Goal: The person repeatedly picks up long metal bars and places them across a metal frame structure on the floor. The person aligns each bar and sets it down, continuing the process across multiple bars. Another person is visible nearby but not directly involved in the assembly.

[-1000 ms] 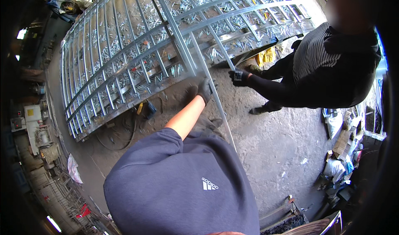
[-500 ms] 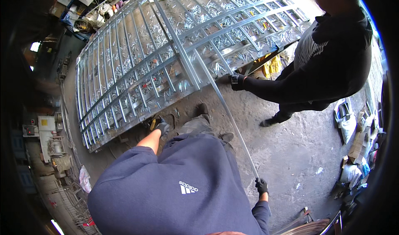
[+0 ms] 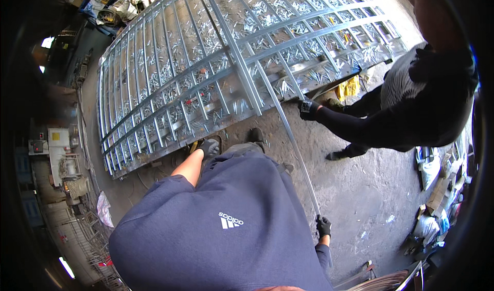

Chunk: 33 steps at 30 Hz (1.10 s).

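Note:
A large silver metal gate [image 3: 206, 59] with curved rails and many small pointed ornaments lies on the concrete floor ahead of me. My right hand [image 3: 323, 225], in a black glove, grips the near end of a long thin metal bar [image 3: 293, 142] that runs up across the gate's lower rail. My left hand [image 3: 208, 148], also gloved, hovers low by the gate's near edge; I cannot tell whether it holds anything. A co-worker in a dark top bends at the right, a gloved hand [image 3: 309, 108] on the same bar near the gate's edge.
My dark blue sweatshirt [image 3: 216, 229] fills the lower middle. My shoe [image 3: 256, 134] stands near the gate. Machinery and a yellow-tagged box [image 3: 54, 136] line the left wall. Bags and scrap [image 3: 429, 167] lie at the right. A yellow object [image 3: 349, 87] sits under the gate's edge.
My left hand has come down off the long bar to the gate's near edge. My right hand has come into view gripping the bar's near end. The co-worker keeps hold of the bar.

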Available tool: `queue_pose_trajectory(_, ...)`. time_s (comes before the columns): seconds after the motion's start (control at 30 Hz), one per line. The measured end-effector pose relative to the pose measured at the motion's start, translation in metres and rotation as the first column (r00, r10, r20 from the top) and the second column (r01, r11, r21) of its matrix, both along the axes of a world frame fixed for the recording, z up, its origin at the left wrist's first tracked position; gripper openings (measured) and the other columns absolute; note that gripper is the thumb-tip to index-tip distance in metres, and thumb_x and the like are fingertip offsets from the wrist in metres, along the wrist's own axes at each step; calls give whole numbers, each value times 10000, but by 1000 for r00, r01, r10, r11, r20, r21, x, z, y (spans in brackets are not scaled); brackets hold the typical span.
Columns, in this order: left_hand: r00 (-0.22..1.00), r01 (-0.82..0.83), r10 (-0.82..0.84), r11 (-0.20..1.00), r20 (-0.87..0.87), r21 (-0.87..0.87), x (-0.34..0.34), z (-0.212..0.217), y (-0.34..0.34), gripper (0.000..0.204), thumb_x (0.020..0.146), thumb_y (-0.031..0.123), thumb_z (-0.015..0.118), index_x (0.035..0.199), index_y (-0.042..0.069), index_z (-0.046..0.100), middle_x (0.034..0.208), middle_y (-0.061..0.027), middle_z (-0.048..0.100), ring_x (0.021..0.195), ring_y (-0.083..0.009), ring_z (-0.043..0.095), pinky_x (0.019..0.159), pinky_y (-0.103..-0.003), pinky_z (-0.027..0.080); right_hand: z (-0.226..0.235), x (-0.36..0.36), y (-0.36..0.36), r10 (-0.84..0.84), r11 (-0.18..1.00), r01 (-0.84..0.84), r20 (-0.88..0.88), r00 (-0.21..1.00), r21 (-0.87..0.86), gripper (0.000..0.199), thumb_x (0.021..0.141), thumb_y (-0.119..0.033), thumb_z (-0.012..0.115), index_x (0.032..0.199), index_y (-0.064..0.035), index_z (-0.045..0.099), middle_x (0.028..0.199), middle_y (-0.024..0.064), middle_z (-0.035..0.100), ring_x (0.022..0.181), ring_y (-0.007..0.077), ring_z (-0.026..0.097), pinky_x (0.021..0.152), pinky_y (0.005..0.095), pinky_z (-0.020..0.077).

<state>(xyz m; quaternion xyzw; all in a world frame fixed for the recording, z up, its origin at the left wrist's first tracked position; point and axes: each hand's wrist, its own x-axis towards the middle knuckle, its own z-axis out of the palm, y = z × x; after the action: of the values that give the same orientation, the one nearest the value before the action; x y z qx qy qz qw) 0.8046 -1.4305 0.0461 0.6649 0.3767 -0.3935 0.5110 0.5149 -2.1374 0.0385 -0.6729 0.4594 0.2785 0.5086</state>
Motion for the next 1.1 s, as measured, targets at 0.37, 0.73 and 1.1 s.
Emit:
queue_pose_trajectory(0.37,996,80,-83,993,29,86,50,9,35,371,951,458,522,1124,136,587,956,-30,682,739,-136,607,642,-309,472,-44,88,62,193,981,-185,268,944,-57,343,910,-379,677,773,-64,687,592,-6,545,526,68,487,466,262,353)
queue_pose_trajectory(0.73,983,-103,110,993,-146,58,10,-29,66,328,897,430,567,1032,136,620,878,-42,656,679,-178,591,564,-356,453,-57,336,214,43,947,-175,434,900,270,302,788,-14,635,1089,2,613,934,55,644,801,147,587,698,299,483)
queue_pose_trajectory(1.1,827,352,-460,871,322,341,-36,-27,77,213,928,293,529,977,97,596,906,-123,662,659,-222,587,553,-380,481,-71,168,112,537,701,-669,-434,724,-248,746,753,-612,707,1215,-38,589,1074,207,678,1006,380,641,839,468,503)
